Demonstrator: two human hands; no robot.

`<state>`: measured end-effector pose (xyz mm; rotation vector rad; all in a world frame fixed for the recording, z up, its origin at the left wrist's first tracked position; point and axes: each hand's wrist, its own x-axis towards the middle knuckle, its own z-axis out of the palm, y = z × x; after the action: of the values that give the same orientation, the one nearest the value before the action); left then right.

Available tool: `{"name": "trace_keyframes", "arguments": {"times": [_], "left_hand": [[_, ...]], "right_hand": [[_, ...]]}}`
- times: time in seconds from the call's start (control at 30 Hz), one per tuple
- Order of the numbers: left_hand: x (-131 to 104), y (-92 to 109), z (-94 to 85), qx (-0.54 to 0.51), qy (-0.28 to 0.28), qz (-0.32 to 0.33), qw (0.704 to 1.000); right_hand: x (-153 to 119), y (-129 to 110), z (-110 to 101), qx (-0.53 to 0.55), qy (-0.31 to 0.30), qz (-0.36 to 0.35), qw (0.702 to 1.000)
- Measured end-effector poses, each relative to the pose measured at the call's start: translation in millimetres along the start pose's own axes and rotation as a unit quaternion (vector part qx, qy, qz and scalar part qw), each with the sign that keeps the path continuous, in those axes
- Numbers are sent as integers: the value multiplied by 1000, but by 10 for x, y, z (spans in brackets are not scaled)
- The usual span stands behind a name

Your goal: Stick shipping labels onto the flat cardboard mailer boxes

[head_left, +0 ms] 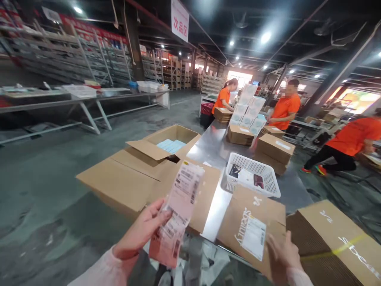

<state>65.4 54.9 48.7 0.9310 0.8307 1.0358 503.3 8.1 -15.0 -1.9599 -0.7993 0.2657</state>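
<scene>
My left hand (145, 226) is closed on a strip of printed shipping labels (185, 186), pinched between thumb and fingers and hanging over the near end of the metal table. My right hand (283, 251) lies at the right side of a flat cardboard box (238, 210), its fingers apart and slightly blurred. On that box is a white shipping label (254, 237), just left of my right hand, and handwriting in white. Beyond the box, a white plastic basket (272, 184) holds a few small dark and white items.
Left of the metal table (214, 210), an open carton (138, 149) contains light-blue packs. Strapped flattened cartons (336, 234) are stacked at right. Farther along stand cardboard boxes (275, 149) and piled white boxes (248, 107). Several people in orange shirts (287, 107) are nearby.
</scene>
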Motion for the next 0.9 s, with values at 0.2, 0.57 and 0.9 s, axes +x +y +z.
{"name": "trace_keyframes", "arguments": {"times": [0.2,0.57,0.9], "left_hand": [[-265,-723,435,181,-12,63,981],[-227,-831,501,84,110,71,988],[40,-758,72,31,128,71,989]], "right_hand": [[-1344,-773,790,261,-471,-99,837],[-1547,-1231,867,165,-465,-203,846],[-1535,-1670,1324,85,-414,-270,865]]}}
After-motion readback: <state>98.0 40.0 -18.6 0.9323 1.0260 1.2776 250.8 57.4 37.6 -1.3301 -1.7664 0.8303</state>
